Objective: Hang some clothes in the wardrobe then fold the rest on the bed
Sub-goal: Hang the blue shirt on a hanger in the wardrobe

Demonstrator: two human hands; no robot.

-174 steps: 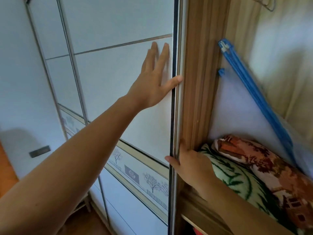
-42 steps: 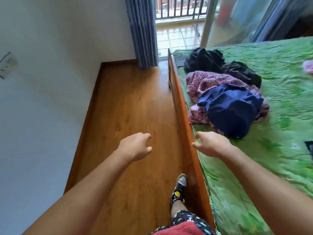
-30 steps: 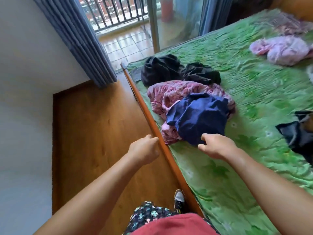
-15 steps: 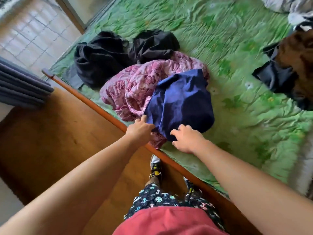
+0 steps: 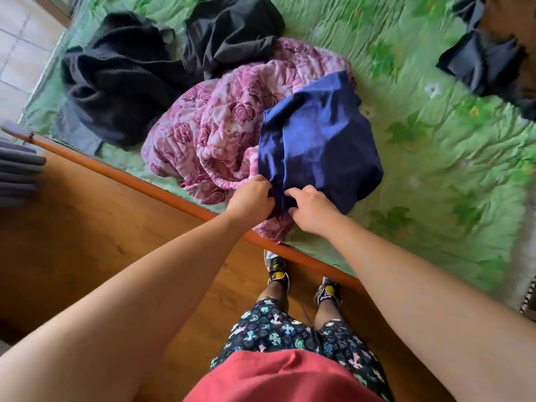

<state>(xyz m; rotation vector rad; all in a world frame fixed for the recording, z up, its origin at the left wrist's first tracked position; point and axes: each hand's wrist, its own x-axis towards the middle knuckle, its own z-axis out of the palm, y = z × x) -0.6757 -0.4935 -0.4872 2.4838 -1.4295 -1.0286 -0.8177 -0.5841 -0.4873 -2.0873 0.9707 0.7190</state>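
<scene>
A navy blue garment [image 5: 319, 140] lies crumpled on top of a pink rose-patterned garment [image 5: 214, 129] near the bed's wooden edge. My left hand [image 5: 251, 198] and my right hand [image 5: 309, 208] are side by side, both closed on the blue garment's near edge. Behind the pink one lie two black garments [image 5: 116, 79], [image 5: 232, 33]. All rest on the green bedcover [image 5: 435, 158].
More dark clothes [image 5: 484, 59] lie at the bed's far right. The orange wooden bed rail [image 5: 162, 192] runs diagonally in front of my legs. Grey curtain folds [image 5: 17, 175] hang at the left over the wooden floor [image 5: 72, 227].
I turned from the wardrobe door to the bed. Over the last second both hands reached to the pile and closed on the blue garment's near edge.
</scene>
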